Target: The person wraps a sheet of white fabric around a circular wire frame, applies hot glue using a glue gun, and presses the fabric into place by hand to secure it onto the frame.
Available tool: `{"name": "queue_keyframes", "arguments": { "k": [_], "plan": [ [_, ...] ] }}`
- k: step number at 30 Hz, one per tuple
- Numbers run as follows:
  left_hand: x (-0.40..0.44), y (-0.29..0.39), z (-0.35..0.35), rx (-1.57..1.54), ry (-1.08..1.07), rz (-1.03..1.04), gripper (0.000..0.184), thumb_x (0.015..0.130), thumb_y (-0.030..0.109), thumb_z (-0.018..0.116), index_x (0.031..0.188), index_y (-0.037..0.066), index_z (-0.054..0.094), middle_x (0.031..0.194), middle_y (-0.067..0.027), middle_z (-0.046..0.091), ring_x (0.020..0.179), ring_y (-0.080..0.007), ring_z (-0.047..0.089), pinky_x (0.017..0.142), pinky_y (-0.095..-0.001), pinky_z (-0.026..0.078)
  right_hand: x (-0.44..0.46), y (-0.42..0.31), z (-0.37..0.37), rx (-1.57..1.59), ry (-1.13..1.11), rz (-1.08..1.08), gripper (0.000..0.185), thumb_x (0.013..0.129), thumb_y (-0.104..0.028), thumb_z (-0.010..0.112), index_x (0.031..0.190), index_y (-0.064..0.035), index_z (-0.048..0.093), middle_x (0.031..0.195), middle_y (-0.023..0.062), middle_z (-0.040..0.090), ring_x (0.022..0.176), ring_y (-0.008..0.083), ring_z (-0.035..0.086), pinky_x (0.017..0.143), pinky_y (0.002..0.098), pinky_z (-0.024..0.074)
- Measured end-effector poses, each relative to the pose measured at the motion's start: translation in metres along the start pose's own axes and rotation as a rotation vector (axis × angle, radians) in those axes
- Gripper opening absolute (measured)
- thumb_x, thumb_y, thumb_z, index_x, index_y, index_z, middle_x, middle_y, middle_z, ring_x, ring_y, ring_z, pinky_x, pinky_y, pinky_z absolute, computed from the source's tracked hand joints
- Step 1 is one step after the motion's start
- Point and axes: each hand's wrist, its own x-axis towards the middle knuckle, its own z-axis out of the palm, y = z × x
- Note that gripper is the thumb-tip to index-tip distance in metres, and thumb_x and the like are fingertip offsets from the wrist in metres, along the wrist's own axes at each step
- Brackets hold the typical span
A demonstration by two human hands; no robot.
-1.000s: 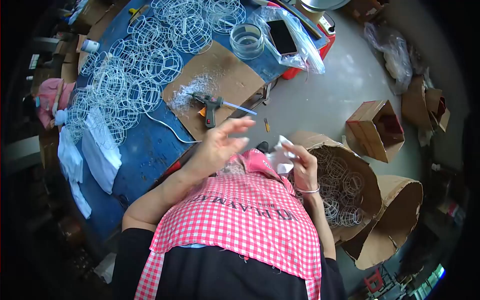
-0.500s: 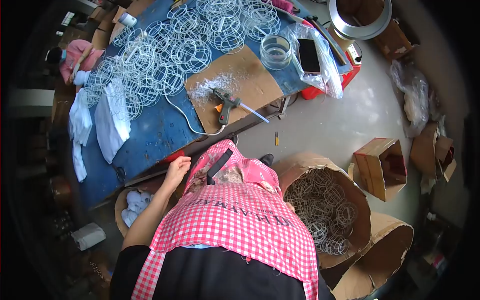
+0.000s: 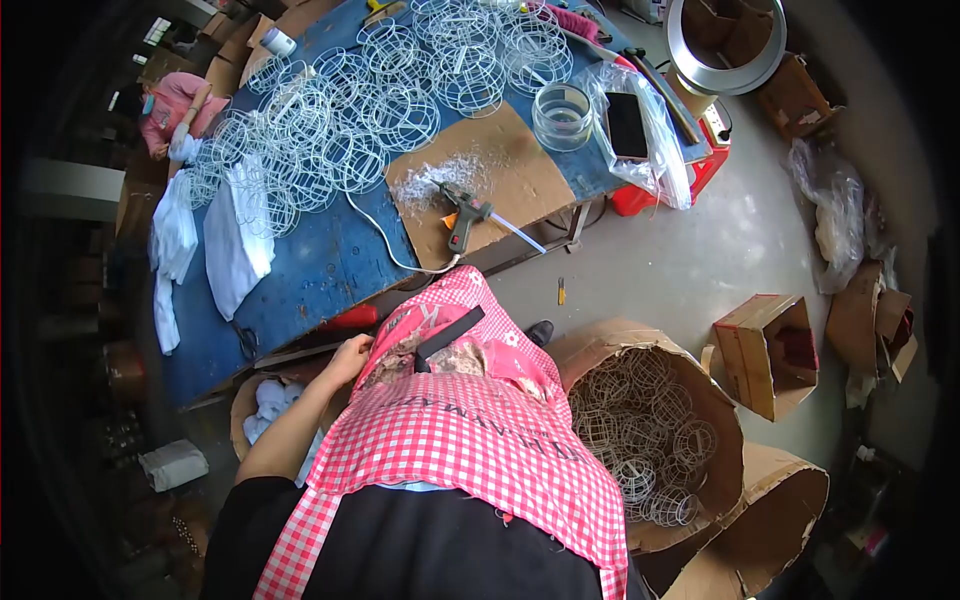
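My left hand [image 3: 350,359] is at the left side of my pink checked apron [image 3: 470,430], close to the table's front edge. Its fingers are mostly hidden, and whether they hold anything does not show. My right hand is out of sight. On the blue table [image 3: 300,285], a glue gun [image 3: 465,220] with a clear stick lies on a cardboard sheet [image 3: 520,180] beside white scraps [image 3: 430,180]. Many white wire frames [image 3: 350,160] are piled at its left, next to white cloth pieces [image 3: 238,245].
A large carton [image 3: 715,420] of wire frames stands right of the apron. Also in view are a glass bowl [image 3: 562,117], a phone [image 3: 627,125] on plastic, a box of white cloth [image 3: 270,400] below the table, floor cartons [image 3: 765,355], and a co-worker [image 3: 180,110].
The right hand, earlier holding something white, has dropped out of view. The left hand has moved down and left to the apron's side. The view has shifted, showing more of the floor and table edge.
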Motion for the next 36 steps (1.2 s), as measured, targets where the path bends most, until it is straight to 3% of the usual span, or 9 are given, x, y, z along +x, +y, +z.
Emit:
{"name": "queue_keyframes", "arguments": {
  "k": [6, 10, 14, 19, 21, 28, 31, 36],
  "plan": [
    [0.025, 0.019, -0.020, 0.212, -0.007, 0.008, 0.022, 0.077, 0.011, 0.058, 0.097, 0.003, 0.062, 0.095, -0.0167, 0.065, 0.091, -0.0279, 0.062, 0.080, -0.0362, 0.047, -0.001, -0.009, -0.005, -0.005, 0.012, -0.048, 0.033, 0.083, -0.023, 0.059, 0.104, 0.0022, 0.055, 0.091, 0.0125, 0.062, 0.084, 0.0176, 0.059, 0.073, 0.0319, 0.0456],
    [0.033, 0.032, -0.032, 0.185, -0.059, 0.040, 0.031, 0.078, 0.009, 0.055, 0.108, 0.000, 0.056, 0.103, -0.0171, 0.063, 0.096, -0.0266, 0.062, 0.082, -0.0351, 0.048, 0.004, -0.017, 0.000, -0.059, 0.001, -0.046, 0.032, 0.082, -0.023, 0.059, 0.102, 0.0019, 0.056, 0.089, 0.0127, 0.062, 0.082, 0.0177, 0.059, 0.072, 0.0323, 0.0458],
    [0.029, 0.039, -0.034, 0.098, -0.011, 0.129, 0.030, 0.081, 0.011, 0.055, 0.108, -0.001, 0.055, 0.104, -0.0178, 0.062, 0.097, -0.0266, 0.061, 0.083, -0.0351, 0.048, 0.005, -0.037, 0.003, -0.134, -0.030, -0.057, 0.030, 0.082, -0.023, 0.059, 0.100, 0.0015, 0.057, 0.087, 0.0129, 0.062, 0.081, 0.0178, 0.060, 0.071, 0.0327, 0.0461],
    [0.018, 0.027, -0.046, 0.183, 0.047, 0.108, 0.027, 0.083, 0.016, 0.052, 0.107, 0.005, 0.057, 0.101, -0.0171, 0.062, 0.093, -0.0315, 0.060, 0.079, -0.0392, 0.048, 0.016, -0.080, 0.015, -0.262, -0.093, -0.057, 0.028, 0.082, -0.023, 0.059, 0.098, 0.0010, 0.058, 0.084, 0.0132, 0.062, 0.079, 0.0180, 0.060, 0.069, 0.0332, 0.0464],
    [0.019, 0.009, -0.054, 0.258, 0.099, 0.149, 0.025, 0.083, 0.015, 0.052, 0.105, 0.005, 0.057, 0.097, -0.0163, 0.063, 0.092, -0.0319, 0.060, 0.078, -0.0400, 0.047, 0.023, -0.100, 0.021, -0.322, -0.123, -0.051, 0.028, 0.082, -0.023, 0.059, 0.097, 0.0008, 0.058, 0.083, 0.0133, 0.062, 0.078, 0.0180, 0.060, 0.069, 0.0334, 0.0465],
    [0.048, -0.029, -0.083, 0.026, 0.321, 0.173, 0.022, 0.083, 0.008, 0.051, 0.104, 0.006, 0.056, 0.096, -0.0141, 0.062, 0.090, -0.0320, 0.059, 0.079, -0.0394, 0.047, 0.048, -0.166, 0.050, -0.496, -0.200, -0.022, 0.026, 0.081, -0.023, 0.059, 0.093, 0.0001, 0.060, 0.080, 0.0137, 0.062, 0.075, 0.0182, 0.061, 0.067, 0.0340, 0.0469],
    [0.066, -0.046, -0.109, 0.138, 0.455, 0.279, 0.022, 0.083, 0.008, 0.052, 0.104, 0.007, 0.057, 0.094, -0.0135, 0.062, 0.088, -0.0322, 0.059, 0.078, -0.0403, 0.047, 0.053, -0.189, 0.067, -0.570, -0.234, -0.003, 0.025, 0.081, -0.023, 0.059, 0.092, -0.0002, 0.061, 0.078, 0.0138, 0.063, 0.074, 0.0183, 0.061, 0.066, 0.0343, 0.0471],
    [0.090, -0.074, -0.131, 0.096, 0.589, 0.290, 0.021, 0.081, 0.005, 0.056, 0.102, 0.005, 0.059, 0.092, -0.0130, 0.062, 0.083, -0.0299, 0.060, 0.071, -0.0363, 0.049, 0.060, -0.219, 0.097, -0.679, -0.299, -0.011, 0.024, 0.081, -0.023, 0.059, 0.089, -0.0006, 0.062, 0.076, 0.0141, 0.063, 0.072, 0.0184, 0.061, 0.065, 0.0348, 0.0474]
  ]
}}
